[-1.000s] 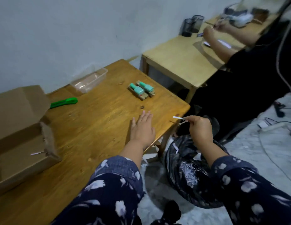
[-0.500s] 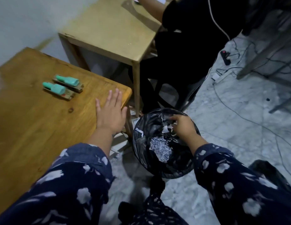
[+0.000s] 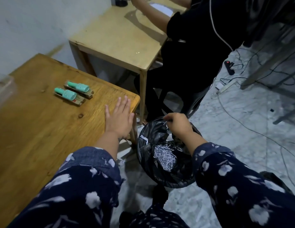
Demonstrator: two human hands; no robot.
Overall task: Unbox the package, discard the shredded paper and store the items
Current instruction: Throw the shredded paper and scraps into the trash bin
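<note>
Two teal-capped items on brown card backings, one [image 3: 70,96] in front of the other [image 3: 80,87], lie side by side on the brown wooden table [image 3: 44,132]. My left hand [image 3: 118,119] rests flat on the table near its right corner, fingers apart and holding nothing. My right hand [image 3: 178,124] hovers over the far rim of a black-lined bin [image 3: 143,142] on the floor, fingertips pinched together. A few white shreds sit just under those fingertips; I cannot tell if they are held. A heap of shredded paper [image 3: 165,157] lies inside the bin.
A blurred clear plastic container [image 3: 3,89] sits at the table's left edge. A paler table [image 3: 118,38] stands beyond, with a person in black [image 3: 193,46] seated at it. Cables and a power strip [image 3: 229,67] lie on the marble floor to the right.
My right hand carried a paper strip from the table edge down into the bin and now sits slightly higher at its rim. The view swung right and down; my left hand stayed put.
</note>
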